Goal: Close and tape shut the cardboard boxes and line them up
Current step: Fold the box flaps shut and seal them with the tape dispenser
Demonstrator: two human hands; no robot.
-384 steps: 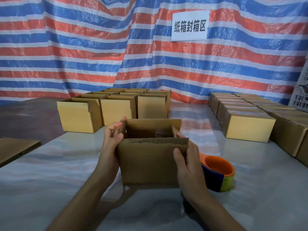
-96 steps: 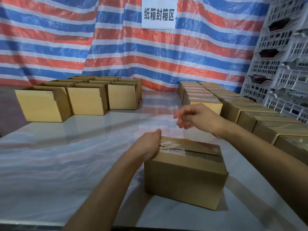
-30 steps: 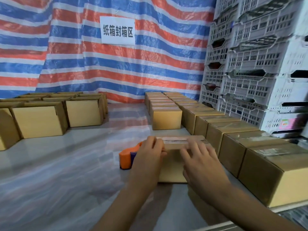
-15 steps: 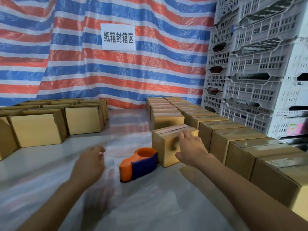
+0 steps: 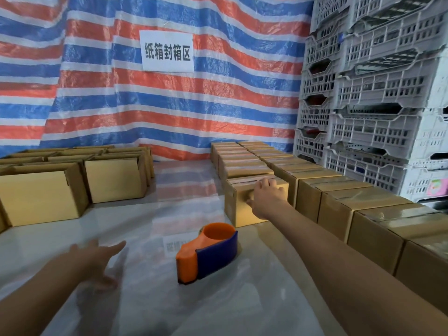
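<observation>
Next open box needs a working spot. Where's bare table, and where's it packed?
Free: the table between the left hand, the tape dispenser and the open boxes. Also the aisle behind. Crowded: the sealed rows by the right hand.

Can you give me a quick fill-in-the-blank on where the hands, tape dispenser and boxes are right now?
1. The right hand rests on a taped ____.
2. The tape dispenser is orange and ____.
3. The left hand holds ____.
4. The open boxes stand to the ____ of the dispenser.

Missing words: box; blue; nothing; left
</observation>
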